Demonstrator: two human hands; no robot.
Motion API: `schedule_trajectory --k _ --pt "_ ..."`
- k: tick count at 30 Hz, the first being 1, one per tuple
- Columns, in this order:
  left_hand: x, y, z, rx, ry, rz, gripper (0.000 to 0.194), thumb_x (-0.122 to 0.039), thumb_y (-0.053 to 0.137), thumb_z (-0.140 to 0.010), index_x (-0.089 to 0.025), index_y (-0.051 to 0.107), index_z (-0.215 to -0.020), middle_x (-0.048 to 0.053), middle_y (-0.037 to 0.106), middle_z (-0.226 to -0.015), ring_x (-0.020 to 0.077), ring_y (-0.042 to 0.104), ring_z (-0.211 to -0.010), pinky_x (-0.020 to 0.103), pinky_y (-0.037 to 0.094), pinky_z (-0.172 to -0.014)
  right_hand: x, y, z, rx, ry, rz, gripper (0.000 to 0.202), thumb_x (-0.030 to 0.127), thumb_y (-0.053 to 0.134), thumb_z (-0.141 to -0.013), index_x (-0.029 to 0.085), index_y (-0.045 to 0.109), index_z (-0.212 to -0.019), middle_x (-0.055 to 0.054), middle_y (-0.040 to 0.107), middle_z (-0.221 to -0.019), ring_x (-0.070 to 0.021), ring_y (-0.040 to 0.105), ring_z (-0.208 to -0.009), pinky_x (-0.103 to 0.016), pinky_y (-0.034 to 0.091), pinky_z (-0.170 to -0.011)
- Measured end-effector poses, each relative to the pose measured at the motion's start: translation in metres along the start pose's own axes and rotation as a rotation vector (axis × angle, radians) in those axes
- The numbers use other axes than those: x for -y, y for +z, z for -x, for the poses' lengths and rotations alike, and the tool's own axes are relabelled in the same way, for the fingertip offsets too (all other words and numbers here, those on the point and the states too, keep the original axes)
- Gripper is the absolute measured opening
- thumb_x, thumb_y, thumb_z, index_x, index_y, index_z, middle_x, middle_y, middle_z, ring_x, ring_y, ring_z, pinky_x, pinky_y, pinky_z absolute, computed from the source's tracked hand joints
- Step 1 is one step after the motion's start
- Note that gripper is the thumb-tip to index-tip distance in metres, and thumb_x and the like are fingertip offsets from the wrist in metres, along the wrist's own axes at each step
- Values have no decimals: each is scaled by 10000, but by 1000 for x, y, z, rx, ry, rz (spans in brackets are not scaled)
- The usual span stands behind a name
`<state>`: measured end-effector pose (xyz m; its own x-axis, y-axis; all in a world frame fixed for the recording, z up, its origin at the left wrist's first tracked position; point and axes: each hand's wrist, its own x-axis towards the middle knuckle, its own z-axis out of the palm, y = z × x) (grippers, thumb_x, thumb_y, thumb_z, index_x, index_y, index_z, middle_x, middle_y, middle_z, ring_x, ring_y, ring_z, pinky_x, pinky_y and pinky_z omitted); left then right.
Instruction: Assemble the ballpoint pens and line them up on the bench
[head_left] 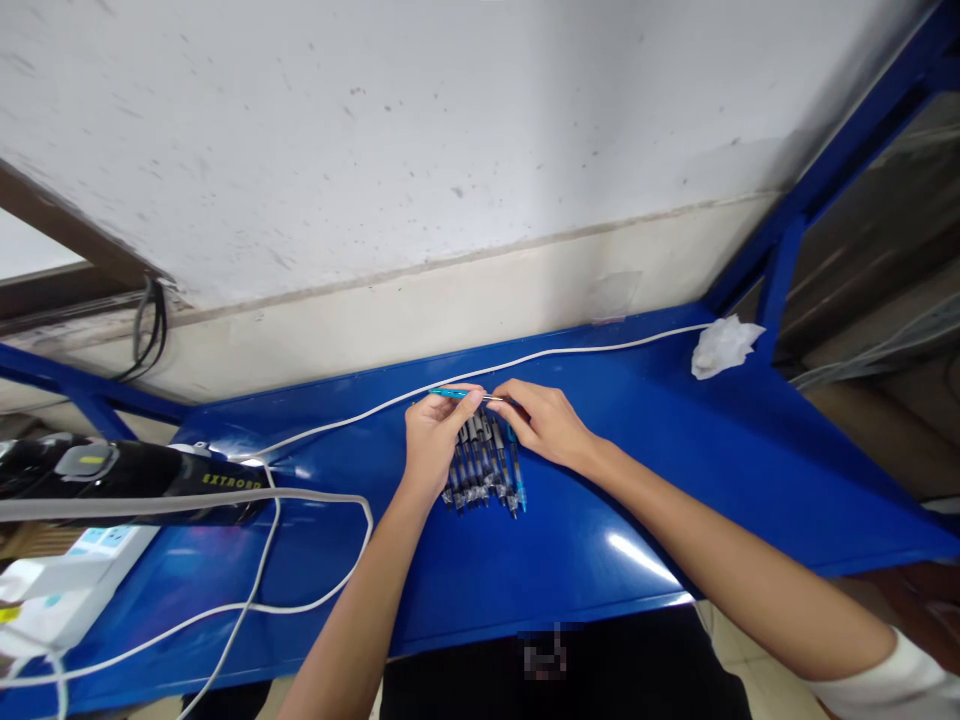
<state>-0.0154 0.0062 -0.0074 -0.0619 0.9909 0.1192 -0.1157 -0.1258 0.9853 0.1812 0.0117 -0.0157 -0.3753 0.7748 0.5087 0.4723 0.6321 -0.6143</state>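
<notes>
My left hand (437, 440) is closed round a light blue pen (448, 393), held level just above the table. At the pen's right end, my right hand (546, 420) pinches a thin, shiny part, too small to make out clearly. Below and between both hands lies a row of several pens (480, 460), dark with grey upper parts and clear wrapping near their lower ends. A pen with light blue ends (519, 475) lies at the right side of this row. My fingers hide the upper ends of some pens.
The blue table (615, 500) meets a white wall behind. A white cable (555, 352) runs along its back, with more loops at left. A black device (225, 490) and white power strip (97, 580) stand left; crumpled white paper (724, 347) lies at the back right.
</notes>
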Motion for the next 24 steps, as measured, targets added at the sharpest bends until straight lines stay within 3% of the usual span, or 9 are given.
schedule_trajectory --k 6,10,14,24 --pt "1 0 0 14 -20 40 232 -386 925 -839 -204 865 -970 80 842 -1029 214 759 -957 335 586 -920 1 0 1 57 56 -50 314 419 430 -1174 234 662 -1072 -28 738 -884 -180 662 -746 -303 466 -717" --pt "2 -1 0 7 -37 72 241 -390 925 -842 -210 868 -992 77 841 -1025 205 757 -947 314 582 -882 1 1 2 -9 42 -126 216 435 570 -1124 240 662 -1133 -44 773 -1021 -199 710 -861 -316 503 -781" --pt "3 -1 -1 -2 -43 68 244 -393 924 -841 -204 868 -985 87 840 -1029 208 752 -941 304 574 -837 3 0 0 -19 37 -160 265 421 522 -1145 241 702 -1068 -37 773 -970 -191 696 -833 -322 502 -793" --pt "-1 -1 0 18 -27 74 243 -414 897 -872 -208 871 -997 87 834 -1045 188 724 -907 305 563 -865 7 0 -6 3 216 -413 403 560 601 -1083 206 721 -931 -19 725 -866 -168 615 -773 -290 464 -704"
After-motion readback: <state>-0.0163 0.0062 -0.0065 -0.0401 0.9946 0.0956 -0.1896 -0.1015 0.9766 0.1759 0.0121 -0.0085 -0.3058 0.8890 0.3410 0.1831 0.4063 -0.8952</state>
